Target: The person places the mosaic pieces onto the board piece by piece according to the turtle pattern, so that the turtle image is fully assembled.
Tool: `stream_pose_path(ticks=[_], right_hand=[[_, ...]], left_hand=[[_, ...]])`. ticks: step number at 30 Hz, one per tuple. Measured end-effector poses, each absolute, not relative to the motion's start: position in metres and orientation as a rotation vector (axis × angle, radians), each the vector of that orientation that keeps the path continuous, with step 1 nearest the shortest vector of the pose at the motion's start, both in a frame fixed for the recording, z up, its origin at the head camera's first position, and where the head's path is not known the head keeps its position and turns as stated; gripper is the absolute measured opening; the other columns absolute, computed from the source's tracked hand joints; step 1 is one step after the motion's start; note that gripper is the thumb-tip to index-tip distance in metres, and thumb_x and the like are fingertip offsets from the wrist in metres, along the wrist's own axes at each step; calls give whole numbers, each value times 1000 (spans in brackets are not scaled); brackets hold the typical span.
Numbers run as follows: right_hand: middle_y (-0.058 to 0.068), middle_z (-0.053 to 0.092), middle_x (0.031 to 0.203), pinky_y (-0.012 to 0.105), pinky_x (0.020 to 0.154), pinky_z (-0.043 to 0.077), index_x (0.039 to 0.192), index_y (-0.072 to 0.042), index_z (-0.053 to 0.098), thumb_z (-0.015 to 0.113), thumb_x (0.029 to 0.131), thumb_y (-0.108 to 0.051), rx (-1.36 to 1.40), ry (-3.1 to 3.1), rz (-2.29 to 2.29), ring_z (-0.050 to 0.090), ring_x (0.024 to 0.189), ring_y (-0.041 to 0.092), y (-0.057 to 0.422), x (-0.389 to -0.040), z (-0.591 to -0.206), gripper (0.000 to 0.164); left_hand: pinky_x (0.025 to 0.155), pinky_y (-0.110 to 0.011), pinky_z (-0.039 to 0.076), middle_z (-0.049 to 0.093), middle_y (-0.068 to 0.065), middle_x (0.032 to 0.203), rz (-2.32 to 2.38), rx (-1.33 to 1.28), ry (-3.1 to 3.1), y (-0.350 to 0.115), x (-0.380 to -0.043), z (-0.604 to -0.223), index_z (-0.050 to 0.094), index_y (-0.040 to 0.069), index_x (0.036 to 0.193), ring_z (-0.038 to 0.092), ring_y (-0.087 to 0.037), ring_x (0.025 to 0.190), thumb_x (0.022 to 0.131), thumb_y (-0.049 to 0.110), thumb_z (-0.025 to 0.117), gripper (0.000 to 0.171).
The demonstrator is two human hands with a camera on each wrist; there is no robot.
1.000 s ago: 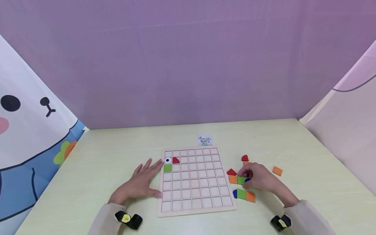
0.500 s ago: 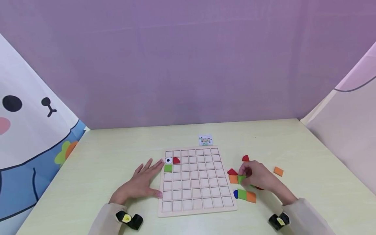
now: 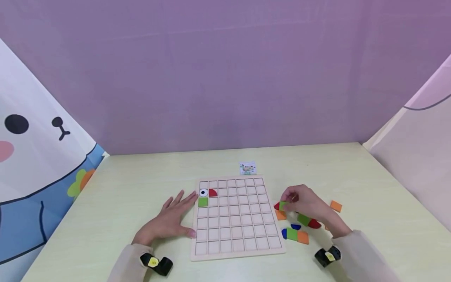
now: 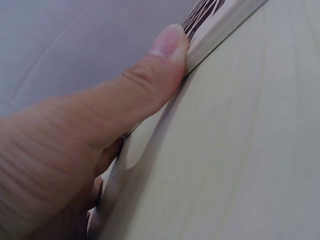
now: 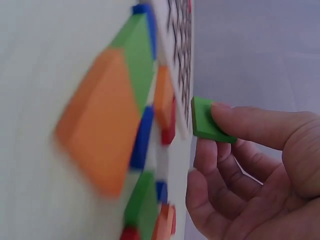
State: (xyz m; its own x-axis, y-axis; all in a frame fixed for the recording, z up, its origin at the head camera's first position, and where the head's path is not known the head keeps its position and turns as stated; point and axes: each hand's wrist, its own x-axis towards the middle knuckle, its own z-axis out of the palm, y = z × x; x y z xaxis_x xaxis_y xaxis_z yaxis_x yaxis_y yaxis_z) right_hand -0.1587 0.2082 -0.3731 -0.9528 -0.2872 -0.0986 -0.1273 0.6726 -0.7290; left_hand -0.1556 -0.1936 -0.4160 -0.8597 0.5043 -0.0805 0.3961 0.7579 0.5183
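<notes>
My right hand (image 3: 305,201) pinches a green square tile (image 5: 215,122) between thumb and fingers, held up off the table just right of the board. My left hand (image 3: 168,220) lies with spread fingers against the left edge of the wooden grid board (image 3: 237,220); in the left wrist view the thumb (image 4: 167,47) presses on that edge. In the board's upper left cells sit an eye tile (image 3: 203,192), a red quarter-round tile (image 3: 213,192) and a green tile (image 3: 202,202). Beneath the right hand lie another green tile (image 3: 303,219) and a red piece (image 3: 314,223).
More loose pieces lie right of the board: an orange tile (image 3: 280,215), a blue half-round piece (image 3: 296,226), a green tile (image 3: 292,234) between blue and orange ones, and an orange tile (image 3: 336,206) farther right. A small picture card (image 3: 248,168) lies behind the board.
My right hand has picked up the green tile from the loose pieces and moved it slightly up and left. The blue half-round piece is now uncovered. My left hand stays put.
</notes>
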Motion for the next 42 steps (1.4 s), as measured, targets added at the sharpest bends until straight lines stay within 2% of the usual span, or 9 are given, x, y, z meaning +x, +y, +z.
stream_pose_path(ticks=[8, 18, 26, 32, 42], right_hand=[[4, 60, 82, 21, 60, 46, 90, -2, 67, 72, 81, -4, -441, 2579, -1272, 52, 73, 16, 183, -170, -369, 11], [6, 63, 84, 23, 68, 48, 92, -2, 70, 72, 81, -3, -432, 2605, -1340, 53, 79, 17, 159, -180, -373, 11], [6, 66, 88, 26, 70, 48, 94, -2, 73, 70, 80, 0, -378, 2572, -1385, 55, 76, 16, 140, -185, -374, 14], [11, 69, 92, 26, 70, 49, 94, 1, 73, 67, 80, 3, -491, 2535, -1427, 57, 75, 13, 127, -189, -380, 16], [4, 67, 82, 24, 69, 46, 88, -3, 73, 69, 79, 1, -453, 2552, -1407, 56, 74, 12, 96, -191, -381, 11]], left_hand=[[113, -64, 0, 19, -10, 159, 731, 718, 2742, -193, -155, -415, 23, 10, 152, 0, -43, 146, 67, 60, 75, 111], [114, -63, -1, 18, -8, 159, 699, 710, 2746, -192, -156, -416, 22, 11, 152, 0, -41, 146, 67, 61, 74, 111], [113, -64, 0, 18, -9, 159, 705, 721, 2747, -193, -157, -415, 22, 10, 152, 0, -43, 146, 67, 61, 73, 112], [113, -64, 1, 19, -10, 159, 717, 724, 2740, -194, -157, -415, 23, 10, 152, 0, -43, 146, 68, 61, 74, 111], [113, -65, 0, 19, -11, 159, 720, 734, 2744, -193, -157, -415, 23, 9, 152, 1, -44, 146, 67, 60, 74, 111]])
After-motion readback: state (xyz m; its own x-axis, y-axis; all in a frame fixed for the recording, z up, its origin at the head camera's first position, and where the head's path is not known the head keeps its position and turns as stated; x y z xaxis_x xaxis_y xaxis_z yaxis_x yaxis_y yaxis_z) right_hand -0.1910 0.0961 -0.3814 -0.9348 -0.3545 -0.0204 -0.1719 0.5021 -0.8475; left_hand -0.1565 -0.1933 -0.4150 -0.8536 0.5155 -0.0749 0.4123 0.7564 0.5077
